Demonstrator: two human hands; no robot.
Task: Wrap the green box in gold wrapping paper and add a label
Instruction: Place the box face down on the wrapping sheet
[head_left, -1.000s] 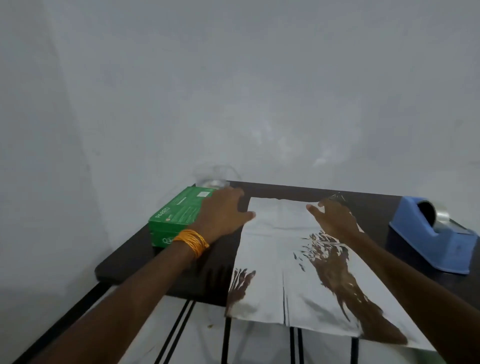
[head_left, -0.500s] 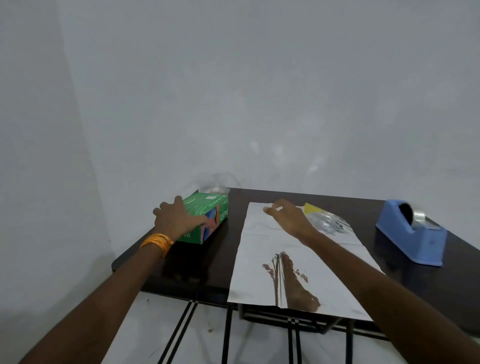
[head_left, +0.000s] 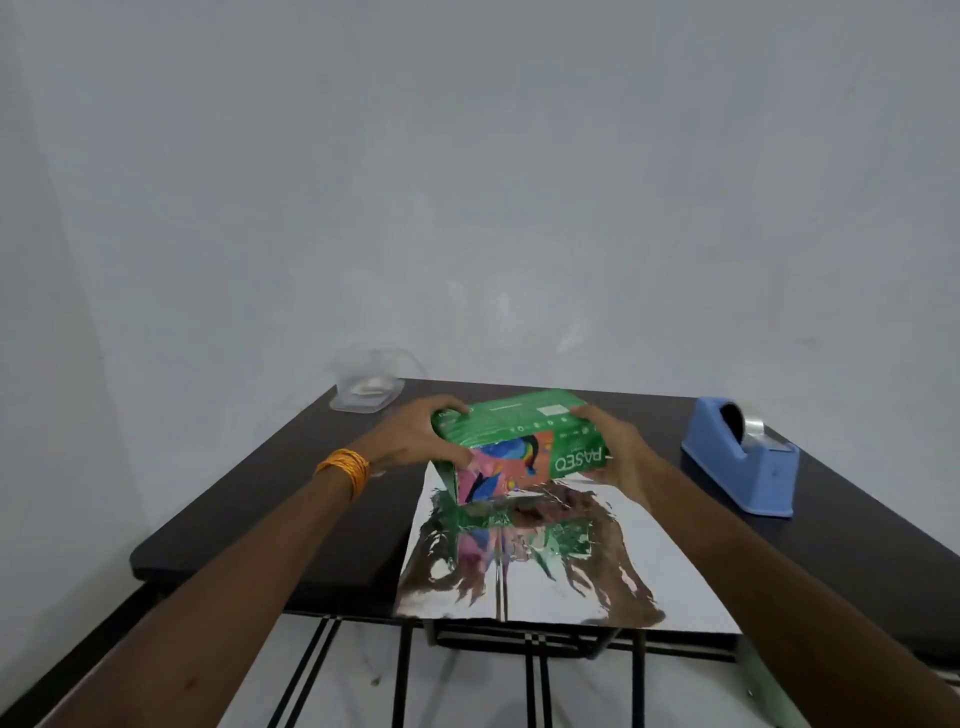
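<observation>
Far left: clear container (head_left: 365, 396) at the table's (head_left: 249, 499) back corner. Something pale is inside, too blurred to name. It may be the label; no label is identifiable anywhere.

Left hand (head_left: 410, 441), orange bangles (head_left: 345, 470) at the wrist, grips the box's left end: fingers curled over the top edge, thumb on the near face.

Box (head_left: 519, 441) is held between both hands over the far part of the paper (head_left: 545, 577), tilted with its printed face toward the camera. I can't tell whether its lower edge touches the sheet or sits just above it; the mirror reflection blurs the boundary.

The paper lies shiny silver side up, with no gold visible. Its near edge overhangs the table front.

Right hand (head_left: 618, 452) grips the right end, fingers hooked over the top corner and thumb low on the near face. The palm side is hidden.

Dispenser (head_left: 743, 462) is well to the right, apart from the paper. I can't make out its tape end.

Risks, as I judge them:
- Setting the box down off-centre or skewed would leave one flap short.
- The slick sheet has nothing pinning it, so a sliding set-down could drag it toward the overhang and off the edge.
- The foil already shows wrinkles near the middle crease, and a hard drop would add more.
- The far end of the sheet is hidden behind the box, so the margin there is unknown.
</observation>
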